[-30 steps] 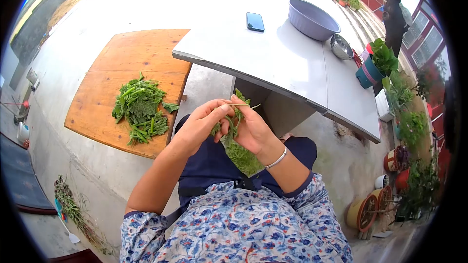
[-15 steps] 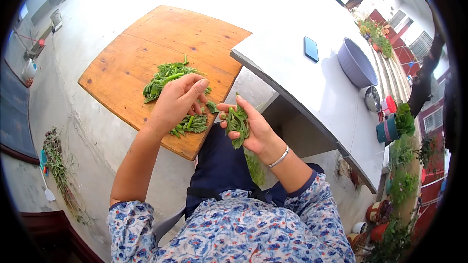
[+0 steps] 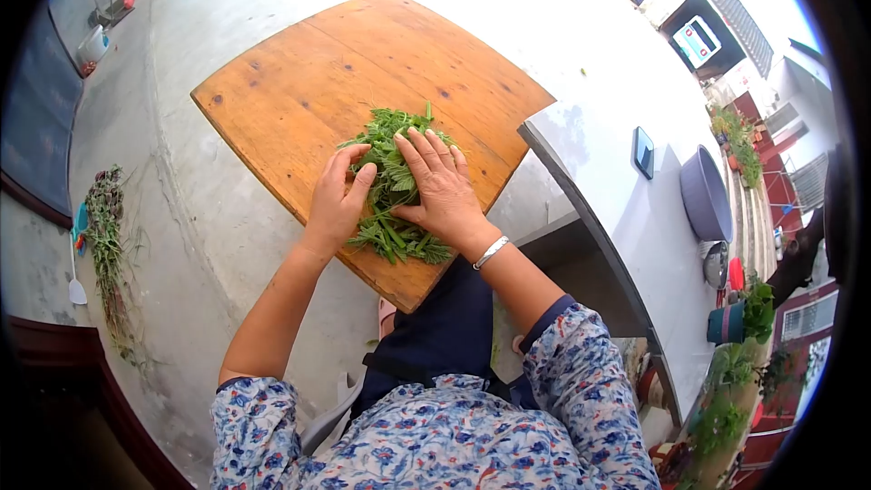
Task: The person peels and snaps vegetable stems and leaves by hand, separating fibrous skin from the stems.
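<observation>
A pile of leafy greens (image 3: 392,172) with thick green stems lies near the front corner of the wooden table (image 3: 290,82). My left hand (image 3: 340,200) is at the pile's left side, fingers curved and thumb apart, touching the leaves' edge. Across the right side of the greens rests my right hand (image 3: 443,183), its fingers stretched out and a silver bracelet (image 3: 490,252) on the wrist. More cut stems and leaves (image 3: 399,243) spread out below my hands, toward the table's near corner. Leaves under my right palm are hidden.
To the right stands a white-topped table (image 3: 626,227) whose corner comes close to the wooden one. It carries a phone (image 3: 642,152), a grey-purple basin (image 3: 706,195) and a metal bowl (image 3: 716,265). A bundle of pulled plants (image 3: 107,245) lies on the concrete at left.
My right hand has moved from above my lap to the pile, and the greens it held are no longer in it. My left hand has lowered to the pile's left side. The view has shifted.
</observation>
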`<control>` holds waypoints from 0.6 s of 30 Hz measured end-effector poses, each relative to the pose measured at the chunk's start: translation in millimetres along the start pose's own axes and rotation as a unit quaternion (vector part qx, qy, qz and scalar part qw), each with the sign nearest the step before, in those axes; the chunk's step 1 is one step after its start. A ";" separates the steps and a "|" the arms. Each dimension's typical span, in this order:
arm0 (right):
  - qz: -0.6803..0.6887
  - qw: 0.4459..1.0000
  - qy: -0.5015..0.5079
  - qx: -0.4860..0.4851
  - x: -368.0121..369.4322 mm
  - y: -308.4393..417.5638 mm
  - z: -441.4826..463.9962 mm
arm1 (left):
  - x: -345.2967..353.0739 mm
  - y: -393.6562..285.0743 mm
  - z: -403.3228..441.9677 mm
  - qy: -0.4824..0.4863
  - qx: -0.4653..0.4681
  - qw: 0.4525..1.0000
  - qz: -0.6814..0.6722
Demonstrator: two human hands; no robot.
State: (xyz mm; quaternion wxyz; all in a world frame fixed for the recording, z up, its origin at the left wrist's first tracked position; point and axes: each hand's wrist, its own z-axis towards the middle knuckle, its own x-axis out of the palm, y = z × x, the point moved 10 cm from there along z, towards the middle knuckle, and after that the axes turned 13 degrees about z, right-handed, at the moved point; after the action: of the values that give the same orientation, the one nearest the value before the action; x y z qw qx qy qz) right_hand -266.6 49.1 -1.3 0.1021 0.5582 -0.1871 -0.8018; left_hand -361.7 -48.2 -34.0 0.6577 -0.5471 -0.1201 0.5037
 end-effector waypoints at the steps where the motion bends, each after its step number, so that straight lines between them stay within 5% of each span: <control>1: 0.006 1.000 0.010 0.002 -3.6 1.0 -0.9 | 3.8 5.2 -6.1 0.029 -0.025 0.999 -0.017; 6: 0.042 0.999 0.028 -0.004 -35.9 10.0 -17.2 | -3.1 -24.7 -31.2 -0.005 0.085 0.992 0.097; 10: 0.067 0.998 -0.007 0.021 -75.7 -0.3 -61.8 | 8.9 -71.7 -60.6 -0.010 0.237 0.933 0.272; 15: -0.072 0.994 0.029 0.072 -122.8 -50.8 -144.5 | 95.8 -107.7 -129.0 0.215 0.518 0.770 0.305; 18: -0.210 0.973 0.087 0.039 -161.2 -79.2 -181.1 | 131.5 -104.4 -147.1 0.388 0.487 0.737 0.264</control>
State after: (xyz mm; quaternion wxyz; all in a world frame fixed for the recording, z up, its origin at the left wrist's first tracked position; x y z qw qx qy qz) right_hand -36.6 147.5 48.5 -0.0747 0.6560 -0.0874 -0.7460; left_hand -141.0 -20.7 -52.7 0.6646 -0.3100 0.5565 0.3906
